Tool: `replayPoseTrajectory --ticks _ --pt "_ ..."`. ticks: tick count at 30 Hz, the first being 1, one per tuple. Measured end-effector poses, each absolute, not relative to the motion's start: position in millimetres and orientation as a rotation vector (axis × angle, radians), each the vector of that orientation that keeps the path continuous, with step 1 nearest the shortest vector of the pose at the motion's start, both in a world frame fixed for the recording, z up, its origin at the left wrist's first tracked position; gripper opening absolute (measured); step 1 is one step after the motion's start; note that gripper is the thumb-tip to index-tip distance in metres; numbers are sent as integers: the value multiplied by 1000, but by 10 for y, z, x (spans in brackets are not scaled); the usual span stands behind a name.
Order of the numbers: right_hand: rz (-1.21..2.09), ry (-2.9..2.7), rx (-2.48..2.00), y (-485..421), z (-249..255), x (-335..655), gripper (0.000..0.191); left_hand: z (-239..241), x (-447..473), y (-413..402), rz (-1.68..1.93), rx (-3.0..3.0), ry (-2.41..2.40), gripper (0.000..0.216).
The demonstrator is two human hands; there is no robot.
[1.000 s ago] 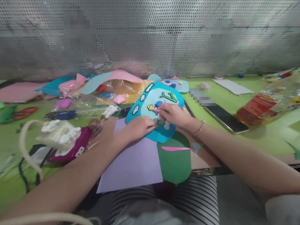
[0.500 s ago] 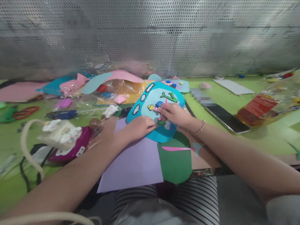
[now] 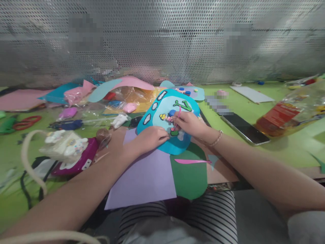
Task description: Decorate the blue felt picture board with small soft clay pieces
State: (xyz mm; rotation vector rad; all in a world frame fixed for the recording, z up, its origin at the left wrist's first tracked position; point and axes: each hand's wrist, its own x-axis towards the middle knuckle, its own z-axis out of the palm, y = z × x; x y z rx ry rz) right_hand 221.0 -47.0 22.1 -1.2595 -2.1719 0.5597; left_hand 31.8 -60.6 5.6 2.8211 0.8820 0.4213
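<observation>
My right hand (image 3: 188, 122) pinches a thin pink clay modelling tool (image 3: 179, 110), its lower end down at the decorated panel. That blue panel (image 3: 175, 148) has rounded edges, white clouds outlined in black, a green clay shape (image 3: 186, 105), a small yellow-and-pink clay figure (image 3: 163, 117) and a green clay piece (image 3: 174, 133). My left hand (image 3: 153, 137) lies with fingers stretched along the panel's near-left part, touching it. Under the panel are a purple sheet (image 3: 144, 179) and a green sheet (image 3: 190, 183). A second pink modelling tool (image 3: 189, 161) rests on the green sheet.
At right lie a phone (image 3: 245, 128) and a tilted bottle with a red label (image 3: 281, 117). Clay packets (image 3: 78, 92), red-handled scissors (image 3: 27, 122) and a magenta device (image 3: 78, 162) with a hose are at left. A perforated metal screen (image 3: 162, 40) stands behind.
Hardly anything differs. My right hand keeps working at nearly the same spot on the panel, and my left hand stays in place. The view has shifted very slightly.
</observation>
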Motion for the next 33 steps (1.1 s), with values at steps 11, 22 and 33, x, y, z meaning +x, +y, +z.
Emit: replayPoseTrajectory --ticks 11,22,33 --pt "557 -2192 -1227 -452 192 2222 27 64 322 -611 424 2804 891 23" --pt "570 -2234 -1143 -430 132 2224 29 63 324 -611 407 2822 901 22" --pt "624 -2170 -1159 -478 211 2212 25 58 318 -602 383 2829 905 22"
